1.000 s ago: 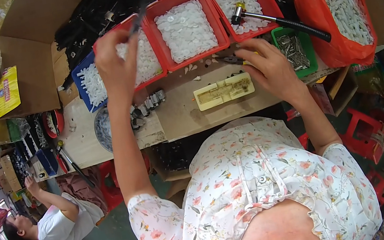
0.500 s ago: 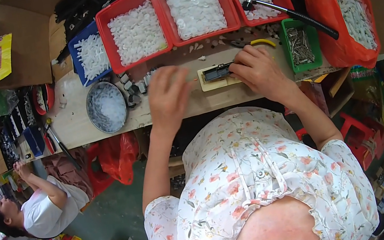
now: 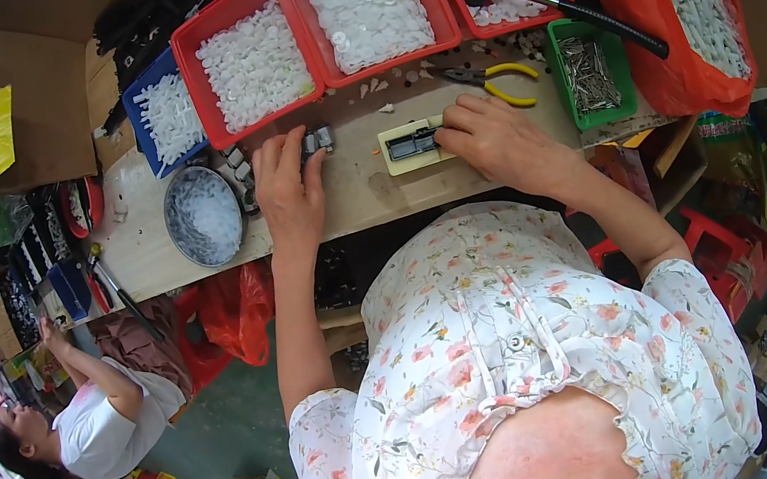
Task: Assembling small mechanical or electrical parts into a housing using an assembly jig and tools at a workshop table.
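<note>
My left hand (image 3: 286, 187) is over the bench among small grey metal pieces (image 3: 318, 139). Its thumb stands off from the fingers, and nothing shows between them. My right hand (image 3: 501, 141) pinches the near end of a dark grey rectangular part (image 3: 410, 145), which lies in the recess of a cream block (image 3: 407, 166). The right fingertips hide that end of the part. Left of my left hand is a round metal bowl (image 3: 181, 235) with small white pieces inside. Yellow-handled pliers (image 3: 507, 82) lie beyond my right hand.
Red trays (image 3: 313, 79) of white plastic pieces line the back, with a blue tray (image 3: 152, 141) to their left. A hammer (image 3: 584, 11) rests across the right tray and a red bag (image 3: 640, 44). A green bin (image 3: 602, 108) holds metal pins. Another person (image 3: 114, 417) sits at left.
My left hand has moved left, away from the cream block, to the grey metal pieces. The right hand stays on the dark part. The whole view has shifted slightly.
</note>
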The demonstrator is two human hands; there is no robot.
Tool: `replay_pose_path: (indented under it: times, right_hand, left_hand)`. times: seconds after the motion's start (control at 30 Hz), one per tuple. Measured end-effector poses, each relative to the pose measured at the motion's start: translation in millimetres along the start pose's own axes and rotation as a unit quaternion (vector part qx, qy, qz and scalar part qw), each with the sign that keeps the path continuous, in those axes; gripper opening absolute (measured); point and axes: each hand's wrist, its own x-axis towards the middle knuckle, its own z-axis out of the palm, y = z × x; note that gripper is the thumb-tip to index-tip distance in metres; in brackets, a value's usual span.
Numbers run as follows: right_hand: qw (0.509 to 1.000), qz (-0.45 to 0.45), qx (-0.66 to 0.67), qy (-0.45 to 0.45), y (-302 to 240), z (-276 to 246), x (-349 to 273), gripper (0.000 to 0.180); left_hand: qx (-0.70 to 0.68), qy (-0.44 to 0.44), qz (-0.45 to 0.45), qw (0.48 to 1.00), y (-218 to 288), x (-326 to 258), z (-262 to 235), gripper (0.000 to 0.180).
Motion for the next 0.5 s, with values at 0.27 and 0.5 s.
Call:
replay_pose_path:
  times: [0.27, 0.5]
  right_hand:
    - [0.998, 0.044, 0.037, -0.008, -4, -5, 6, 0.018]
    - [0.994, 0.054, 0.026, 0.091, -18, 0, 47, 0.024]
  left_hand:
    - [-0.11, 0.021, -0.062, 0.992, -6, -4, 10, 0.024]
    - [-0.34, 0.09, -0.221, 0.91, -2, -1, 19, 0.019]
